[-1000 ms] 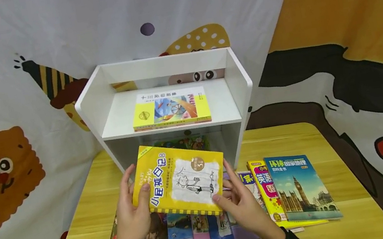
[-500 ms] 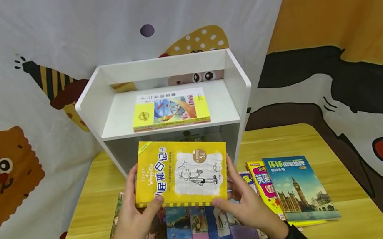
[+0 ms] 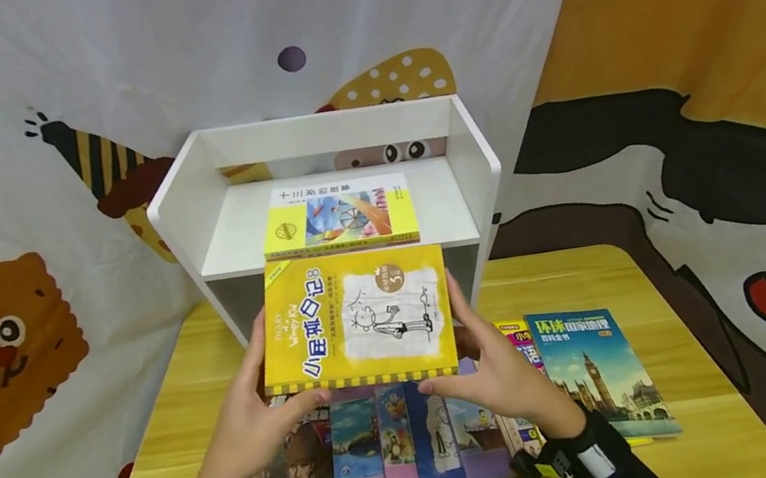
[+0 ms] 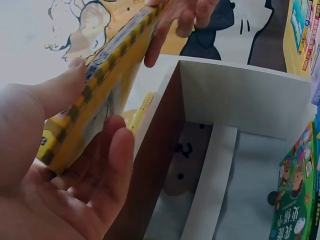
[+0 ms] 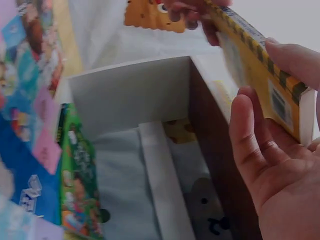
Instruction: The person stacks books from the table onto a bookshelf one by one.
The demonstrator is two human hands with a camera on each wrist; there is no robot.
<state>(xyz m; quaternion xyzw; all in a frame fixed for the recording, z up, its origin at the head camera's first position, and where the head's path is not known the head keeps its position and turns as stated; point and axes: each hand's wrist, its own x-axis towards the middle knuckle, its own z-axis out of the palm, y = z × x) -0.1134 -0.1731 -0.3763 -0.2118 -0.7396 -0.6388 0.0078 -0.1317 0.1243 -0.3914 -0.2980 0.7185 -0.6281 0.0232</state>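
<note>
A yellow book (image 3: pixel 358 319) with a striped spine and a stick-figure drawing is held level in front of the white shelf (image 3: pixel 219 241). My left hand (image 3: pixel 260 416) grips its left end, thumb near the spine and fingers beneath, as the left wrist view shows the book (image 4: pixel 100 85) between them. At the other end my right hand (image 3: pixel 500 372) holds it the same way; the right wrist view shows a barcode on the book's underside (image 5: pixel 280 102). On the upper shelf lies a small stack of yellow-and-white books (image 3: pixel 340 217), just behind the held book.
Several overlapping books (image 3: pixel 360 463) lie on the wooden table (image 3: pixel 154 463) below my hands. To the right is a blue book (image 3: pixel 599 376) with a clock tower, on top of others. A green book (image 5: pixel 80 175) sits in the lower compartment.
The yellow book has risen toward the upper shelf and turned from slanted to nearly level. Both hands have moved with it, thumbs now along its lower edge.
</note>
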